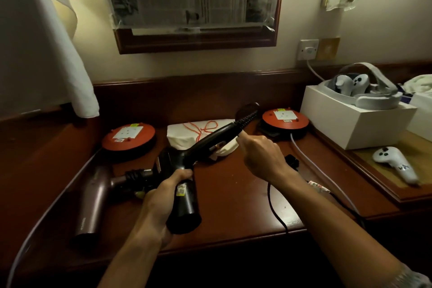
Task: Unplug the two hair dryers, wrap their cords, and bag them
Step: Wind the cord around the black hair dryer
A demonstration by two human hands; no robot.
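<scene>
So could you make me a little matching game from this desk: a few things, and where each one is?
Things:
1. black hair dryer
2. brown hair dryer
3. headset
4. white bag

Places:
A. on the white box
B. lying on the desk, left
C. between the two orange discs
D. in the left hand

Pairs: 1-D, 2-B, 3-A, 4-C

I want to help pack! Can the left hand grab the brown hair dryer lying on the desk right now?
Probably not yet. The left hand is busy gripping the black hair dryer. The brown hair dryer lies close beside it with nothing on top, so a freed hand could likely reach it.
</scene>
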